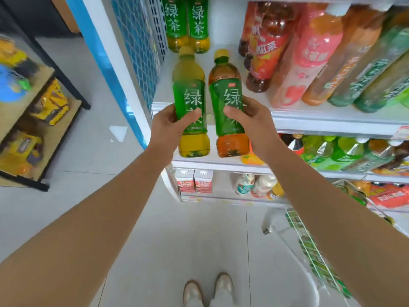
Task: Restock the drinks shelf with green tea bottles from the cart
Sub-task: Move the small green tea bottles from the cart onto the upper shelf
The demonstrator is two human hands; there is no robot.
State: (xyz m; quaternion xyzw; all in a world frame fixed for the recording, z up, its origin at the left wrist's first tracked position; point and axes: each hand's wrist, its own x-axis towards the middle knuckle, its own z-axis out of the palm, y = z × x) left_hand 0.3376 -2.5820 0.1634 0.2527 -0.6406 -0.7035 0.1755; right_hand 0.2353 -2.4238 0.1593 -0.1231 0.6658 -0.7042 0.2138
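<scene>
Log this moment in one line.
left hand: holds left bottle | right hand: holds right bottle | shelf: two green teas behind | placed: not yet

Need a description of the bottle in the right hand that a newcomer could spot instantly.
Find the white drinks shelf and the gap left of its red bottles. Two hands hold green-labelled bottles there: the right hand grips the target bottle. Its tea is amber-orange; the left hand grips a yellow bottle.

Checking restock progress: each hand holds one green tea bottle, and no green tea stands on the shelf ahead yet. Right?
No. The head view shows two green tea bottles already standing at the back of the shelf. The left hand and right hand do each hold one bottle.
</scene>
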